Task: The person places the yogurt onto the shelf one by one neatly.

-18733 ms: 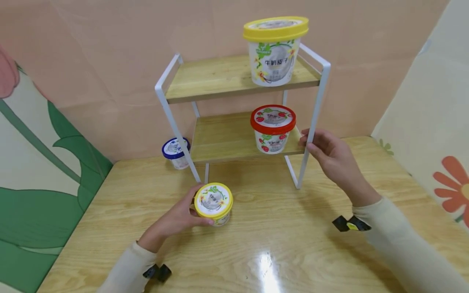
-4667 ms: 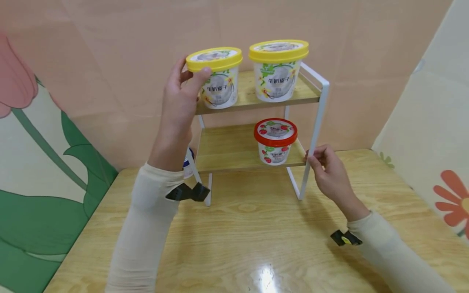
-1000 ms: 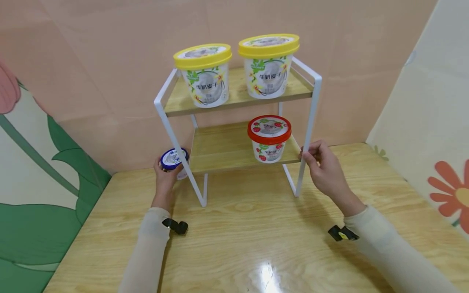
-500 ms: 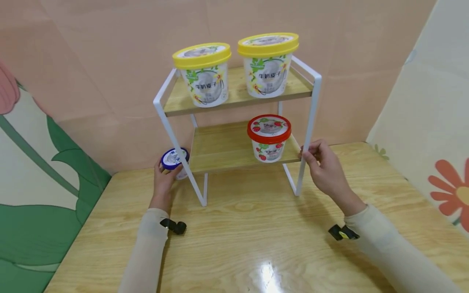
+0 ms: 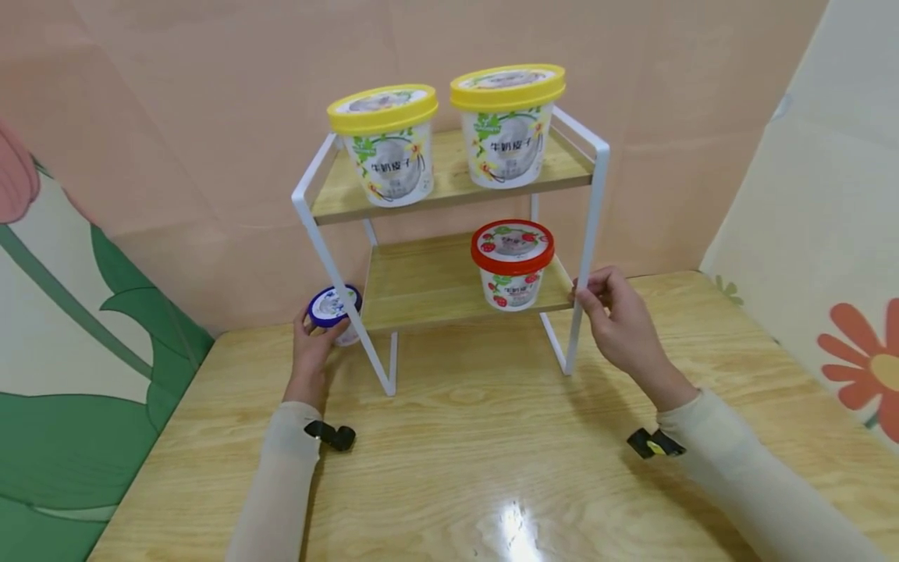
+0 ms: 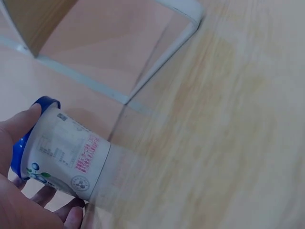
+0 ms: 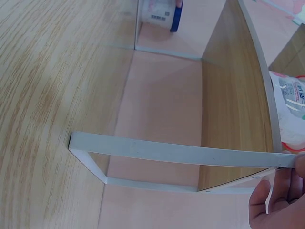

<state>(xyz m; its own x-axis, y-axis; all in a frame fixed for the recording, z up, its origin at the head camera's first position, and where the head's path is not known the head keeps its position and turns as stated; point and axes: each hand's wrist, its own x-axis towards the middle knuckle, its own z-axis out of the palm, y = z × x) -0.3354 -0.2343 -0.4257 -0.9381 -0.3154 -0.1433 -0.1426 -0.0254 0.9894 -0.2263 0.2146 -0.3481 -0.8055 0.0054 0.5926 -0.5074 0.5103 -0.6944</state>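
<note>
My left hand holds the tub with the blue lid, behind the left leg of the two-tier rack. In the left wrist view the thumb lies on the rim of the blue lid, with fingers under the white side of the tub. The tub's base is at the tabletop. My right hand pinches the rack's white right leg near the lower shelf; part of its fingers is hidden behind the leg. A red-lidded tub stands on the lower shelf's right side.
Two yellow-lidded tubs stand on the top shelf, a left one and a right one. Behind the rack rises a pink-beige wall covering. The wooden table stretches out in front.
Since the oldest frame, my left hand has set a yellow-lidded tub on the top shelf's left, let it go and taken hold of the blue-lidded tub. Over the last second, hardly anything moves.
</note>
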